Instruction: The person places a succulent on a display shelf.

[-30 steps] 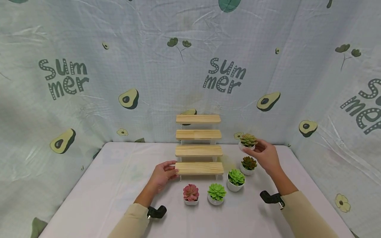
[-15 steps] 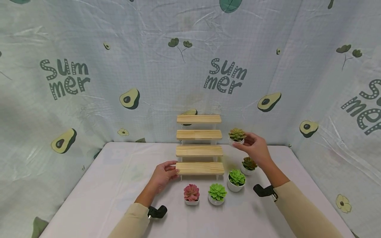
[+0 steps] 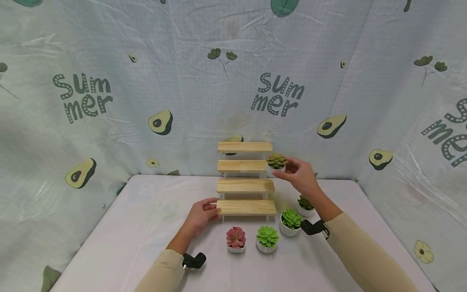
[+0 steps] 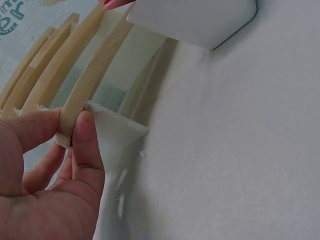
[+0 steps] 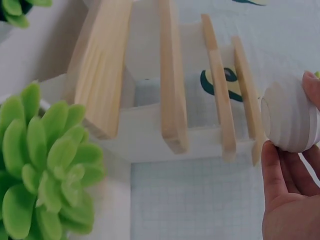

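Note:
A tiered wooden shelf stand [image 3: 246, 207] stands near the back of the table. My left hand [image 3: 200, 217] pinches the left end of its lowest board; in the left wrist view the thumb and fingers [image 4: 87, 150] close on that board [image 4: 95, 70]. My right hand [image 3: 300, 175] holds a potted succulent [image 3: 276, 161], olive-green with reddish tips, in the air by the right end of the second board from the top. Its ribbed white pot [image 5: 290, 115] sits between thumb and fingers in the right wrist view. Whether the pot touches the board cannot be told.
In front of the stand are a pink succulent [image 3: 236, 239] and a bright green one [image 3: 267, 238]. To the right stand another green succulent [image 3: 290, 221] and a dark reddish-green one [image 3: 305, 204], partly hidden by my right arm. A printed cloth [image 3: 197, 89] hangs behind.
My right hand has carried the potted succulent leftward and slightly up, from right of the stand to the end of its second board. My left hand keeps its hold on the lowest board.

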Available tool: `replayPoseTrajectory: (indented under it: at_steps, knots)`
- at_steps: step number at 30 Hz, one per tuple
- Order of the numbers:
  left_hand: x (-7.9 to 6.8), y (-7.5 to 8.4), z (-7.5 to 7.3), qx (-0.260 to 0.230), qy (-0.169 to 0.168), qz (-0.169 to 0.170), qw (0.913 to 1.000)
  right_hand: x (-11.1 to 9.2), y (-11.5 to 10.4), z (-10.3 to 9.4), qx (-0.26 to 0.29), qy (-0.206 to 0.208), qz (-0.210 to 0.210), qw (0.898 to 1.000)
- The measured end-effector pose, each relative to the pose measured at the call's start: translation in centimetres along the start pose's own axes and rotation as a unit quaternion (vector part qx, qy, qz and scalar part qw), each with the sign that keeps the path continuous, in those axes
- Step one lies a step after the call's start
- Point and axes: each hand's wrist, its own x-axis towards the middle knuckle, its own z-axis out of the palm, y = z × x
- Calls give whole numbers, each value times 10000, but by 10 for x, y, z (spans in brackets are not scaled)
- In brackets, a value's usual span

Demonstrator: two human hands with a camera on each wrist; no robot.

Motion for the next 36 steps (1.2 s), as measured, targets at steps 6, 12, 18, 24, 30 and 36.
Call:
replayPoseTrajectory:
  at_steps: [6,12,18,24,30,36]
  knots:
    - [0,2,-1,14,-105,-89,9999,8,-7,8,253,-79,-166,9995]
    - [0,2,0,-31,-39,-44,10000,15,-15,15,441,-137,-244,9986]
    - [0,-1,1,20,25,-2,10000,25,-24,24,566,-206,-261,9978]
    - [1,-2,0,32,-40,0,10000,34,-29,32,548,-223,-146,9981]
    - [1,-2,0,79,11,-39,10000,44,-39,40,714,-274,-199,9969]
    - [1,-3,-1,69,-12,-14,10000,55,-45,49,746,-383,-217,9962]
